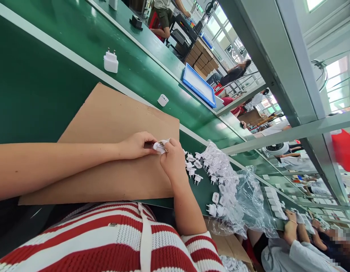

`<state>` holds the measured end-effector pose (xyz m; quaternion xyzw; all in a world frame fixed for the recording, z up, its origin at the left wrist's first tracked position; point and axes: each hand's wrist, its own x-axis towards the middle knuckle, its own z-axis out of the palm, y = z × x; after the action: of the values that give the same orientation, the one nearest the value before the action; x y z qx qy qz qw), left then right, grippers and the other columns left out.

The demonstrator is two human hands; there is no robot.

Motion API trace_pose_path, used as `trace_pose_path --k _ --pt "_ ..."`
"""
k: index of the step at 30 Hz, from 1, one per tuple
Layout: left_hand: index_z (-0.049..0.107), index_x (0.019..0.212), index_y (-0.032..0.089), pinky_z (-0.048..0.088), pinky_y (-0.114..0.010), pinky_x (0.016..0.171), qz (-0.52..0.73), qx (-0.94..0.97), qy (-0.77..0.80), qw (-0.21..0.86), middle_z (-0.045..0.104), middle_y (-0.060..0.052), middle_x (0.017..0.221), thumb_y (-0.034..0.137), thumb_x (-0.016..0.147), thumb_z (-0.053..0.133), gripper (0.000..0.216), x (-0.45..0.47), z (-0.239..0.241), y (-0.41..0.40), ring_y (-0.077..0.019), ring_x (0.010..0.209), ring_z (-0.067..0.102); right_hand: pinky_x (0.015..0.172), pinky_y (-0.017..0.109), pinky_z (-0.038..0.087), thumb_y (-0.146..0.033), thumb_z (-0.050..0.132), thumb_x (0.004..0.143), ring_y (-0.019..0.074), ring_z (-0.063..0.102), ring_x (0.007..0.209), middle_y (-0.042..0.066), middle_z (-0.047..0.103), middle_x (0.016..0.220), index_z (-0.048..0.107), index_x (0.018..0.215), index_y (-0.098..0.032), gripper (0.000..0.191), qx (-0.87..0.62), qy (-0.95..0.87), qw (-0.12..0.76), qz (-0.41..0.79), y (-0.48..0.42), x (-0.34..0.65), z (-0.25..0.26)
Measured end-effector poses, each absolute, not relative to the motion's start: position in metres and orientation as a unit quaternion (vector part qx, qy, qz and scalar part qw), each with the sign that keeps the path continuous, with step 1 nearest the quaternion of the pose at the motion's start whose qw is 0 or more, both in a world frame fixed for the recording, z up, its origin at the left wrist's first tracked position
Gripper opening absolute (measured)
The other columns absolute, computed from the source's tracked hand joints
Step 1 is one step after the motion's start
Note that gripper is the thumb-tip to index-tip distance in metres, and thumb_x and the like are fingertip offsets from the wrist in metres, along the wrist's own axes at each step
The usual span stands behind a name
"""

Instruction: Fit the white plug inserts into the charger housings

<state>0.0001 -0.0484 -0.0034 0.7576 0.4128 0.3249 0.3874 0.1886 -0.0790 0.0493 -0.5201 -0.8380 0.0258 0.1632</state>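
Over the brown cardboard sheet (112, 117), my left hand (137, 145) pinches one end of a small white plug piece (160, 146). From the other side the fingers of my right hand (174, 156) close on the same piece and hide much of it. Just right of my right hand lies a scatter of white plug pieces with prongs (197, 178) on the green surface. More white pieces fill a clear plastic bag (220, 162) beside them.
A white charger (110, 62) with two prongs upward and a smaller white charger body (163, 100) stand on the green belt (129, 75). Beyond are a blue-rimmed tray (199, 85) and a metal frame (248, 139). A co-worker's hands (290, 226) are at lower right, near white boxes (274, 202).
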Motion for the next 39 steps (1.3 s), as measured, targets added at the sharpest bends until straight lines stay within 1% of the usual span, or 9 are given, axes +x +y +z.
trace_pose_path --k 3,8,16,21,26,29,33,35,39 --pt "0.075 0.102 0.021 0.05 -0.032 0.084 0.333 0.753 0.412 0.391 0.073 -0.006 0.103 0.057 0.083 0.068 0.041 0.0 -0.004 -0.049 -0.0245 0.097 0.065 0.079 0.033 0.043 0.002 0.047 0.077 0.0233 0.053 0.092 0.006 0.057 0.091 0.067 0.097 -0.02 0.036 -0.518 -0.835 0.183 0.032 -0.079 0.189 0.044" --pt "0.076 0.098 0.022 0.05 -0.033 0.084 0.332 0.753 0.409 0.395 0.073 -0.006 0.103 0.061 0.083 0.067 0.043 -0.001 -0.005 -0.048 -0.0254 0.096 0.066 0.078 0.035 0.043 -0.001 0.048 0.081 0.0247 0.052 0.089 0.007 0.055 0.09 0.066 0.097 -0.02 0.03 -0.533 -0.818 0.213 0.017 -0.082 0.189 0.035" --pt "0.074 0.1 0.02 0.048 -0.033 0.083 0.325 0.754 0.413 0.394 0.071 -0.007 0.1 0.06 0.083 0.066 0.045 -0.001 -0.004 -0.048 -0.0243 0.095 0.063 0.076 0.036 0.042 -0.002 0.049 0.082 0.0247 0.049 0.086 0.007 0.052 0.088 0.062 0.085 -0.021 0.023 -0.533 -0.816 0.222 -0.004 -0.085 0.192 0.037" --pt "0.074 0.101 0.019 0.047 -0.033 0.084 0.319 0.762 0.415 0.38 0.071 -0.006 0.1 0.056 0.083 0.065 0.042 0.0 -0.005 -0.046 -0.0241 0.096 0.062 0.079 0.037 0.043 -0.001 0.048 0.082 0.0258 0.05 0.09 0.008 0.053 0.091 0.065 0.096 -0.018 0.028 -0.525 -0.824 0.213 0.022 -0.081 0.195 0.034" --pt "0.074 0.099 0.02 0.046 -0.034 0.086 0.334 0.757 0.411 0.384 0.073 -0.005 0.099 0.055 0.083 0.065 0.04 0.002 -0.007 -0.047 -0.0248 0.097 0.063 0.08 0.036 0.043 0.0 0.047 0.081 0.025 0.05 0.092 0.008 0.056 0.092 0.067 0.1 -0.02 0.034 -0.501 -0.843 0.195 0.023 -0.077 0.194 0.037" --pt "0.075 0.098 0.02 0.047 -0.034 0.088 0.34 0.75 0.409 0.393 0.073 -0.005 0.098 0.055 0.081 0.067 0.039 0.002 -0.008 -0.047 -0.0249 0.096 0.064 0.077 0.035 0.042 0.001 0.047 0.076 0.0239 0.051 0.089 0.006 0.056 0.089 0.065 0.09 -0.02 0.031 -0.497 -0.85 0.174 0.016 -0.073 0.193 0.042" --pt "0.075 0.098 0.021 0.048 -0.034 0.087 0.34 0.745 0.412 0.401 0.073 -0.004 0.099 0.055 0.08 0.068 0.039 0.003 -0.009 -0.047 -0.0248 0.097 0.064 0.069 0.032 0.038 0.0 0.05 0.072 0.0208 0.05 0.08 0.003 0.053 0.081 0.056 0.072 -0.022 0.023 -0.52 -0.843 0.138 0.019 -0.069 0.189 0.048" --pt "0.074 0.098 0.021 0.048 -0.033 0.086 0.34 0.743 0.418 0.397 0.073 -0.004 0.098 0.057 0.079 0.068 0.041 0.003 -0.008 -0.047 -0.0249 0.097 0.064 0.067 0.032 0.036 -0.001 0.051 0.071 0.0202 0.05 0.078 0.003 0.053 0.08 0.053 0.069 -0.022 0.021 -0.53 -0.838 0.129 0.004 -0.068 0.187 0.05" --pt "0.074 0.097 0.021 0.048 -0.032 0.083 0.328 0.748 0.432 0.382 0.073 -0.005 0.098 0.061 0.079 0.066 0.045 0.003 -0.002 -0.048 -0.0249 0.095 0.064 0.067 0.032 0.035 -0.002 0.052 0.071 0.0201 0.051 0.08 0.003 0.054 0.08 0.055 0.071 -0.022 0.02 -0.51 -0.852 0.122 -0.018 -0.067 0.188 0.052"
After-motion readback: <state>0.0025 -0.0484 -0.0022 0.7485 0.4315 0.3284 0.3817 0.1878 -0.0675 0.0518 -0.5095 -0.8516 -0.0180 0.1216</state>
